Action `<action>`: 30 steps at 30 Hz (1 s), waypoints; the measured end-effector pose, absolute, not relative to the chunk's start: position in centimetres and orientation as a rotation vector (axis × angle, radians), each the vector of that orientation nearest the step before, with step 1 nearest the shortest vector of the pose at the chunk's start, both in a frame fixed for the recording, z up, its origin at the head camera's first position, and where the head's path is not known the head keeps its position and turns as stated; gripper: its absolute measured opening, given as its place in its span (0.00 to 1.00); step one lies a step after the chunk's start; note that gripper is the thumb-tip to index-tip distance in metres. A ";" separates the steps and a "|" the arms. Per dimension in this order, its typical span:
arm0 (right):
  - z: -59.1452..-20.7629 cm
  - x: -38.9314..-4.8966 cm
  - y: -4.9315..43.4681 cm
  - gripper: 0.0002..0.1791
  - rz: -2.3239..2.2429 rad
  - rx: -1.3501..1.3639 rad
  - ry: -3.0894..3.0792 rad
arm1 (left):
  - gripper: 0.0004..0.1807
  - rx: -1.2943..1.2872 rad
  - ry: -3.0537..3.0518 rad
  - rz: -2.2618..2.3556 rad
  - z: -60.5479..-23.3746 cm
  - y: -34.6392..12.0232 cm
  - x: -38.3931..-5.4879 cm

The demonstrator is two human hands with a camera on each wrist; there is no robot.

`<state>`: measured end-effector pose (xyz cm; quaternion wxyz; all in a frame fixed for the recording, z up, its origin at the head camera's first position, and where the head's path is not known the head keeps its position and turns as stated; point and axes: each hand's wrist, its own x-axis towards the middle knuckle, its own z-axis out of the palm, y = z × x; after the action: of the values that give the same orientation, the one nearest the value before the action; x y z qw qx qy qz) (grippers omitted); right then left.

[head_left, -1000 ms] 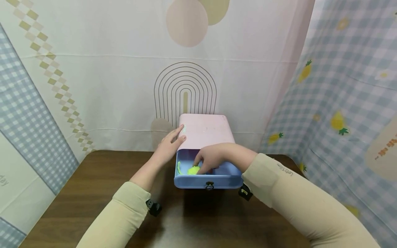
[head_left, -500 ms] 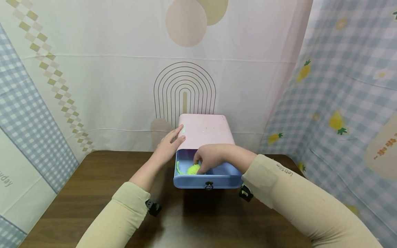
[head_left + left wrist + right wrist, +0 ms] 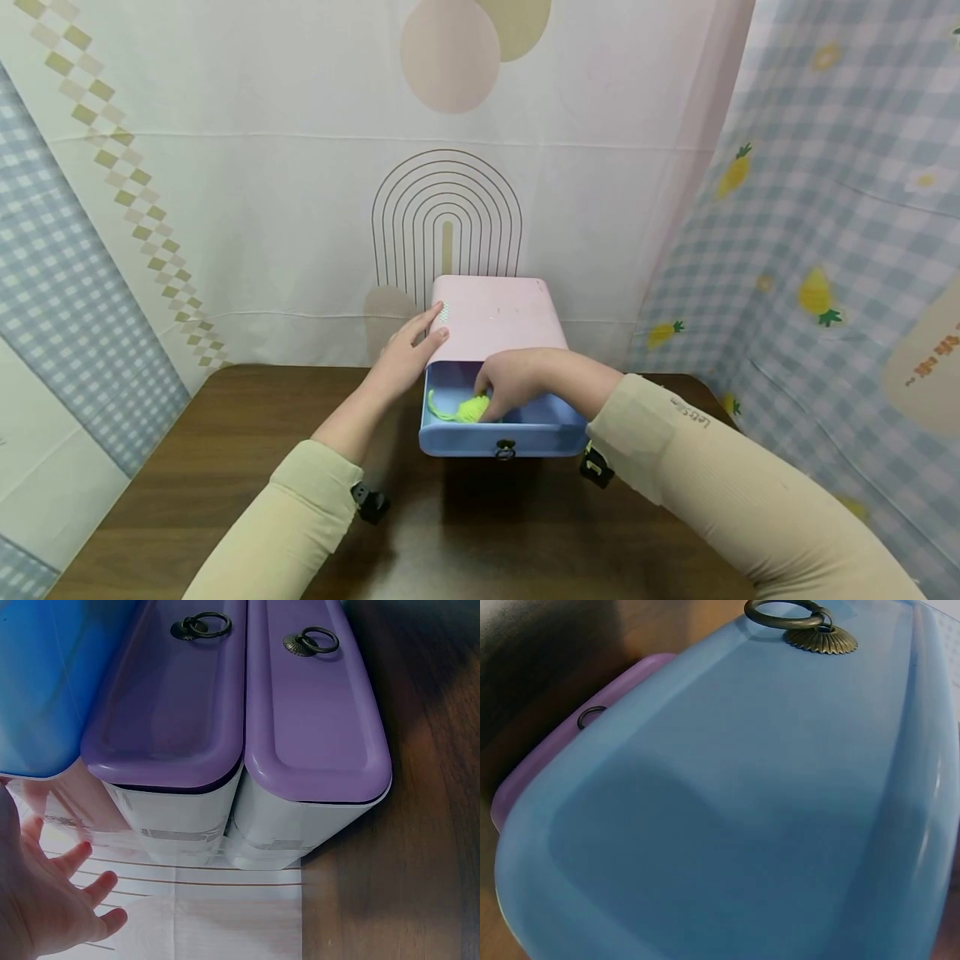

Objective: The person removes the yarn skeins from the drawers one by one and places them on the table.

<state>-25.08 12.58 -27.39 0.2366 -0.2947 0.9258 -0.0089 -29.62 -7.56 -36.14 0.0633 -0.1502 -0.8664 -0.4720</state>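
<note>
A small drawer cabinet with a pink top stands on the table, its blue drawer pulled out. Inside that drawer lies a small neon-yellow ball of yarn with a loose tail curling up at the left. My right hand reaches down into the drawer and pinches the yarn ball at its right side, some fingertips hidden. Against the cabinet's upper left edge rests my left hand, fingers extended. In the right wrist view the blue drawer front hides the right hand.
Two purple drawers, both pushed in, sit below the blue one, each with a ring pull. The dark wooden table extends around the cabinet. A patterned cloth hangs behind it, with checked cloth at the right.
My right hand has shifted slightly to the right inside the drawer, and the yarn ball has moved with it. The yarn tail now trails to its left. My left hand stays put.
</note>
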 end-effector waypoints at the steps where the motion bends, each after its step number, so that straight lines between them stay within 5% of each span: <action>1: -27.4 -25.1 12.6 0.25 -0.023 -0.811 2.534 | 0.34 -0.453 -2.618 -1.425 -36.1 -7.5 -29.6; 30: -25.5 -25.2 14.7 0.24 -0.269 -0.931 2.594 | 0.34 -0.472 -2.610 -1.456 -36.2 -7.5 -29.6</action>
<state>-25.18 14.68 -25.50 0.1853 -0.3304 0.9205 -0.0954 -29.64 -7.50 -36.20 0.0580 -0.1558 -0.8611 -0.4805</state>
